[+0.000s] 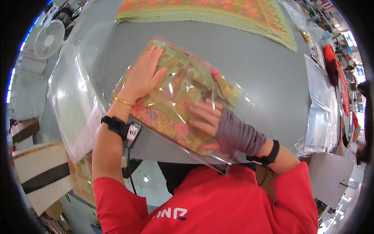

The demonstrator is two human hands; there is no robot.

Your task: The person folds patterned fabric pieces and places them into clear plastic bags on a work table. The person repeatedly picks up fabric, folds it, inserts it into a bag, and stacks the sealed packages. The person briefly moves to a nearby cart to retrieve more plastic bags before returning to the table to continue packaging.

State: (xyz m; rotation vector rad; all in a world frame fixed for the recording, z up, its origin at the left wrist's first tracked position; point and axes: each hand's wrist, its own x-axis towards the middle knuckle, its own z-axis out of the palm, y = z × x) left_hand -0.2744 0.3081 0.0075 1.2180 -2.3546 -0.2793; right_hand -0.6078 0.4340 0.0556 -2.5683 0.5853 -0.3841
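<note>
A folded green floral cloth (183, 74) with pink and red flowers lies slantwise on the grey table in front of me, inside a clear plastic bag (171, 90). My left hand (142, 76) rests flat on its far left part, fingers stretched and thumb apart. On its near right part is my right hand (208, 121), fingers spread and slightly blurred, with a grey fabric sleeve over palm and wrist. Whether those right fingers are above the film or under it, I cannot tell. Loose film sticks out past the cloth at the right and near edges.
At the far edge of the grey table (272, 78) lies a stack of similar green floral cloths (218, 16). Clear plastic bags (74, 93) hang over the left edge, and more clear bags (321, 109) lie at the right. A white fan (49, 38) stands far left.
</note>
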